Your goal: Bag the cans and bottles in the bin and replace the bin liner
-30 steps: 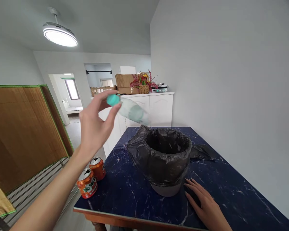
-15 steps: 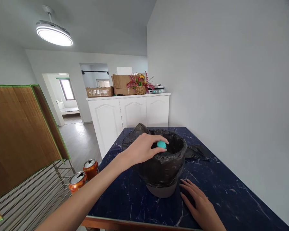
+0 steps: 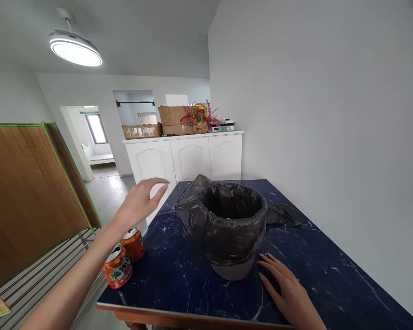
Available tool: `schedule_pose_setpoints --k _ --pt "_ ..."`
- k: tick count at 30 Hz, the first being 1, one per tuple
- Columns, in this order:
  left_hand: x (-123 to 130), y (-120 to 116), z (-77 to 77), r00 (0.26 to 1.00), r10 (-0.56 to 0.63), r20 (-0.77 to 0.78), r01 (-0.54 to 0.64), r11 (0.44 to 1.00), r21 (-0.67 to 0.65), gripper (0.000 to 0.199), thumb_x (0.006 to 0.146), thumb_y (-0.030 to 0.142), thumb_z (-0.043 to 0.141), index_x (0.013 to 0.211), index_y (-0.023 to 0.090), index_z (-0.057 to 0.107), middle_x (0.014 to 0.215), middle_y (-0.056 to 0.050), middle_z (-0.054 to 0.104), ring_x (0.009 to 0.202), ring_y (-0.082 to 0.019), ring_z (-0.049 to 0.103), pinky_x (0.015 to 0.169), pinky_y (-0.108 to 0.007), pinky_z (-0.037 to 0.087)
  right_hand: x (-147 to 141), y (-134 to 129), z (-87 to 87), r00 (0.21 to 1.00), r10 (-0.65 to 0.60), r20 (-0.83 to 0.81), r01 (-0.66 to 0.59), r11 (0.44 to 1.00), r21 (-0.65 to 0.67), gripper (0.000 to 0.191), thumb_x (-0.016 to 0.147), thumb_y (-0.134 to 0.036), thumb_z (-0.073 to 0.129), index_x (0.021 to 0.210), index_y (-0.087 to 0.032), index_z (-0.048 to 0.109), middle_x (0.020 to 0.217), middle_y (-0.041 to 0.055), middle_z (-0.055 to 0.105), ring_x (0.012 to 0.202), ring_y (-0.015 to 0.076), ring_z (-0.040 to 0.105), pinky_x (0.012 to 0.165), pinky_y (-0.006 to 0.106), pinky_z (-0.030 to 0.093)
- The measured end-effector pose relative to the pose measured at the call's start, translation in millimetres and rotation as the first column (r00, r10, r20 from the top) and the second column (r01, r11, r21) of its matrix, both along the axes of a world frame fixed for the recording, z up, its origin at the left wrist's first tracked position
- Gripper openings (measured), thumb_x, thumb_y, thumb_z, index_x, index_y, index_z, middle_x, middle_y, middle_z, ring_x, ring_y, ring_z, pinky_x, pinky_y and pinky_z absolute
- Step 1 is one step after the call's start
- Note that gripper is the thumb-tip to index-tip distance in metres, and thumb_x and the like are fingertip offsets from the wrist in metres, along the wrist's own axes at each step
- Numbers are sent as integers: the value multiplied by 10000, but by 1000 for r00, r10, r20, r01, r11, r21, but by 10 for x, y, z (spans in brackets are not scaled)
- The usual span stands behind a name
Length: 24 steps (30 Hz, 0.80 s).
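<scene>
My left hand (image 3: 142, 200) hangs in the air left of the bin, above the orange cans, with thumb and fingers apart and nothing between them. On the table, my right hand (image 3: 285, 285) lies flat beside the bin's base, fingers stretched out. A waste bin (image 3: 232, 271) lined with a black plastic bag (image 3: 223, 240) stands between them. Small bits of teal show just inside the bag's mouth; most of what lies within is hidden. Two opened drink cans, a front can (image 3: 118, 270) and a rear can (image 3: 134, 244), stand at the table's left edge, partly behind my left forearm.
The blue marble-patterned table (image 3: 165, 284) meets a white wall on the right. A flat piece of black plastic (image 3: 282, 215) lies behind the bin. Left are a metal rack (image 3: 30, 286) and a bamboo mat (image 3: 24, 183). A white cabinet (image 3: 154, 160) stands beyond.
My left hand has let go of the teal-topped object inside the bin and moved left, out over the cans. My right hand has stayed on the table.
</scene>
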<state>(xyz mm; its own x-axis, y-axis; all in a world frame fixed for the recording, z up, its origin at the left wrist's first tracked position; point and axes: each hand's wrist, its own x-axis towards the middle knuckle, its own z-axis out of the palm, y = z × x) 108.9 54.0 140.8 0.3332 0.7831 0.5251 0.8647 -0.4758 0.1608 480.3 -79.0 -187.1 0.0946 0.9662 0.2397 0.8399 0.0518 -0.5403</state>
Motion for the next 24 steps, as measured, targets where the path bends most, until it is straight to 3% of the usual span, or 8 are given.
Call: schedule_pose_setpoints --k 3,5,9,13,16,19,22,24 --pt "-459 226 -214 914 190 -358 -265 948 -174 698 986 616 423 1473 156 617 1394 -168 734 1330 -383 651 1095 -481 495 8 -4 -35 1000 -8 2 8 1000 10 627 1062 -673 409 1531 -316 623 1685 24 458 1570 401 402 1206 666 471" --pt "-679 287 -374 862 217 -458 -354 905 -238 748 924 603 509 1483 117 611 1389 -216 728 1342 -420 643 1090 -506 489 7 -9 -58 1000 -14 3 14 1000 25 628 1059 -681 406 1524 -321 628 1683 27 464 1563 403 414 1195 671 481" --pt "-885 262 -626 820 245 -517 -444 843 -303 691 753 507 711 1362 182 714 1311 -222 767 1247 -454 702 965 -502 547 6 -21 -78 1000 -17 9 17 999 48 633 1067 -685 377 1511 -316 636 1675 38 478 1559 406 422 1185 689 482" --pt "-892 233 -728 810 267 -522 -474 822 -315 515 589 300 816 1100 238 798 1118 -164 825 1054 -444 771 815 -447 576 21 -16 -85 1000 -17 6 16 997 69 622 1066 -672 401 1514 -309 634 1668 44 491 1553 404 432 1182 666 499" --pt "-812 194 -623 831 304 -466 -454 855 -251 511 738 383 766 1231 250 747 1185 -161 802 1067 -434 763 804 -444 570 29 -1 -92 1000 -14 8 13 999 45 623 1065 -668 410 1531 -312 620 1679 39 471 1556 402 426 1188 664 492" --pt "-636 70 -334 907 359 -219 -375 926 -36 621 921 591 622 1439 248 613 1304 -184 753 1074 -437 751 826 -478 573 25 6 -91 1000 -15 3 15 999 33 623 1062 -670 419 1536 -317 616 1683 36 465 1556 403 427 1187 665 492" --pt "-322 -125 18 980 127 154 -147 981 128 743 871 721 675 1444 256 593 1298 -138 766 1127 -386 740 922 -474 585 18 2 -83 1000 -17 -1 17 999 47 607 1063 -668 424 1526 -330 625 1675 29 478 1550 400 439 1177 661 505" --pt "-31 -247 189 955 -68 288 55 997 54 780 806 751 748 1402 265 620 1278 -105 781 1185 -349 727 986 -457 584 16 -1 -79 1000 -14 1 14 998 55 598 1067 -663 423 1517 -330 634 1670 29 488 1548 396 443 1182 654 504"
